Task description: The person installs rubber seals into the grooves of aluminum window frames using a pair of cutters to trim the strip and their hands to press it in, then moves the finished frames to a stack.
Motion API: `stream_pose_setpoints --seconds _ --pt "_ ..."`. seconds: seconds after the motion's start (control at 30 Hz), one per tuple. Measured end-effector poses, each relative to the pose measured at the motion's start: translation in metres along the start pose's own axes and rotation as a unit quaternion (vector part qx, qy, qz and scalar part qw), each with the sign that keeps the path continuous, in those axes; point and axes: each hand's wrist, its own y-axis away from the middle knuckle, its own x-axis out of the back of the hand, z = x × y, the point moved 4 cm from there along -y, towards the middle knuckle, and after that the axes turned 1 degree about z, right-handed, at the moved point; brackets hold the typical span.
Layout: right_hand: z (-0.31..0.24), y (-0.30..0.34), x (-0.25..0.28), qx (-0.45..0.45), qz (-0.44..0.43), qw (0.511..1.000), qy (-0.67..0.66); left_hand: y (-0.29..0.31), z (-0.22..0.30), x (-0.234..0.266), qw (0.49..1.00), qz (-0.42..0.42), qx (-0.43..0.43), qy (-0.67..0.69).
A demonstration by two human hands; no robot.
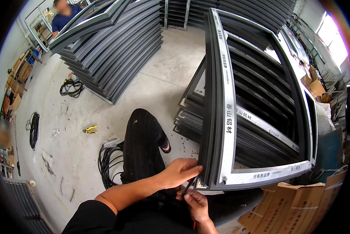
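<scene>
A dark grey metal window frame [228, 97], wrapped in white printed film, stands tilted on a stack right of my legs. My left hand [181, 172] is closed at its lower-left corner, thumb and finger pressed against the outer edge. Below it, my right hand [197, 203] pinches a thin black rubber strip [187, 188]. The strip runs up from my right fingers to the corner, under my left hand. What lies beneath the left fingertips is mostly hidden.
Another tall stack of dark frames [116, 50] stands ahead on the left, with a co-worker [64, 17] behind it. On the floor lie yellow-handled pliers [90, 129], coiled black strips [106, 163] and a black cable [34, 130]. Cardboard boxes [288, 206] sit at my right.
</scene>
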Motion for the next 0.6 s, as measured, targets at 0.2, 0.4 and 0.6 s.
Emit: stream_pose_setpoints --seconds 0.2,0.4,0.6 --pt "-0.007 -0.001 -0.004 0.048 0.030 0.997 0.046 0.010 0.001 -0.003 0.996 -0.047 0.065 0.035" --pt "-0.045 0.021 -0.013 0.245 0.027 0.922 0.299 0.006 -0.001 -0.004 0.991 0.025 0.056 0.118" --pt "-0.046 0.022 -0.013 0.268 0.022 0.901 0.340 -0.026 0.020 0.010 0.993 0.050 -0.029 0.107"
